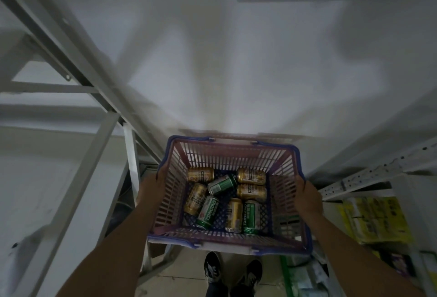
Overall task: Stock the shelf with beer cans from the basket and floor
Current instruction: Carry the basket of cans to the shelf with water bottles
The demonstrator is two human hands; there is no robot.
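A pink plastic basket [227, 155] with a blue rim hangs in front of me, held up at both sides. My left hand [155, 184] grips its left wall and my right hand [307, 194] grips its right wall. Several beer cans lie on their sides in the bottom: gold cans [201, 174] and green Tsingtao cans [208, 211] mixed together. White metal shelving [369, 173] stands to the right, level with the basket.
A white metal rack frame [104, 145] rises on the left. Yellow packages [376, 218] sit on a lower shelf at right. My two dark shoes [233, 270] stand on the tiled floor below the basket. A plain white wall fills the view ahead.
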